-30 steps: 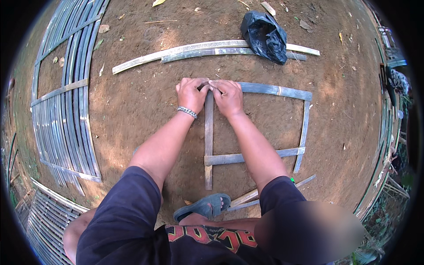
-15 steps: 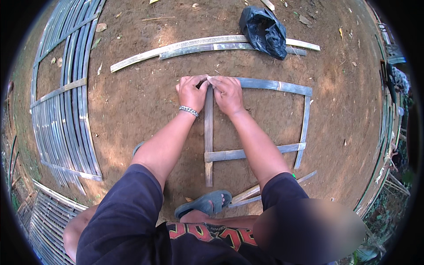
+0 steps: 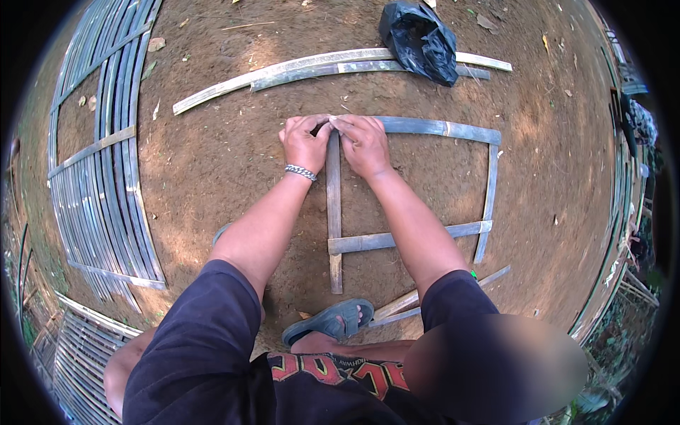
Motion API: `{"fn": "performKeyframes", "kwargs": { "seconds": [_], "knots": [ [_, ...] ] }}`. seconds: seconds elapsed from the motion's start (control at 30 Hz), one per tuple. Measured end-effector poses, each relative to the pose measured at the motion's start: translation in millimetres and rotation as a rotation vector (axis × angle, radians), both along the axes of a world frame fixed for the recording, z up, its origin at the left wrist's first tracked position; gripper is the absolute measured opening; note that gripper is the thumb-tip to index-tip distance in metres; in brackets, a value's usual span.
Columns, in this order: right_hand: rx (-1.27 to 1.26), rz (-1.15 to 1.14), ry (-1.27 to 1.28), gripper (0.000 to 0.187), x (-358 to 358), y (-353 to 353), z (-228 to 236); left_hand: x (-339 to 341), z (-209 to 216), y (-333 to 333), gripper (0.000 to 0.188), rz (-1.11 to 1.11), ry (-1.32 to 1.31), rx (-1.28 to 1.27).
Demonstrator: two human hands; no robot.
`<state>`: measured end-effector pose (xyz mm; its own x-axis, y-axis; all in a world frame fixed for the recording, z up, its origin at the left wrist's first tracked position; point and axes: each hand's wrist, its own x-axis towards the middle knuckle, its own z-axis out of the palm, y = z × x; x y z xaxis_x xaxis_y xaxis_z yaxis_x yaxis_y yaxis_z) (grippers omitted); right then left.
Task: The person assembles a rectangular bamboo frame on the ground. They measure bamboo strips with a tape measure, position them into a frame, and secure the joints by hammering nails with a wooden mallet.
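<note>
A flat frame of bamboo strips lies on the ground in front of me. Its far strip (image 3: pixel 425 128) and left strip (image 3: pixel 334 205) meet at a corner under my fingers. My left hand (image 3: pixel 305 149) is closed in a pinch there, and my right hand (image 3: pixel 364 147) pinches right beside it, the fingertips of both touching. Whatever small thing sits between them is hidden. Toward me a crosspiece (image 3: pixel 404 239) spans from the left strip to the right strip (image 3: pixel 490 180). The right hand covers part of the far strip.
Beyond the frame lie two long bamboo strips (image 3: pixel 297 71), partly under a black plastic bag (image 3: pixel 419 44). A large slatted bamboo panel (image 3: pixel 106 177) lies at left, another (image 3: pixel 81 354) nearer me. Loose strips (image 3: pixel 404 306) lie by my sandalled foot (image 3: pixel 329 322).
Both hands stay pinched at the same corner, with only slight finger movement. The view has shifted a little, so the ground things sit slightly higher in the picture.
</note>
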<state>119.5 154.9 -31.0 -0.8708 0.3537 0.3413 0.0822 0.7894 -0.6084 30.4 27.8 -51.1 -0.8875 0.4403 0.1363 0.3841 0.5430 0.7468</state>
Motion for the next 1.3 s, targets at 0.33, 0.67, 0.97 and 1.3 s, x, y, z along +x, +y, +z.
{"fn": "performKeyframes", "kwargs": {
  "seconds": [0.33, 0.67, 0.97, 1.3],
  "knots": [
    [0.030, 0.002, -0.020, 0.032, 2.0, 0.2, -1.9, 0.7, -3.8, 0.8, 0.013, 0.003, -0.043, 0.040],
    [0.042, 0.015, -0.011, 0.031, 3.3, 1.6, -3.1, -0.1, -8.1, -0.4, 0.011, -0.004, 0.002, 0.044],
    [0.015, 0.013, -0.019, 0.034, 2.9, 1.4, -4.0, 4.6, -4.1, 1.9, 0.010, -0.002, 0.078, 0.019],
    [0.022, 0.010, -0.015, 0.034, 3.3, 0.8, -1.2, 6.0, -4.4, 2.7, 0.009, 0.000, 0.129, 0.041]
  ]
}}
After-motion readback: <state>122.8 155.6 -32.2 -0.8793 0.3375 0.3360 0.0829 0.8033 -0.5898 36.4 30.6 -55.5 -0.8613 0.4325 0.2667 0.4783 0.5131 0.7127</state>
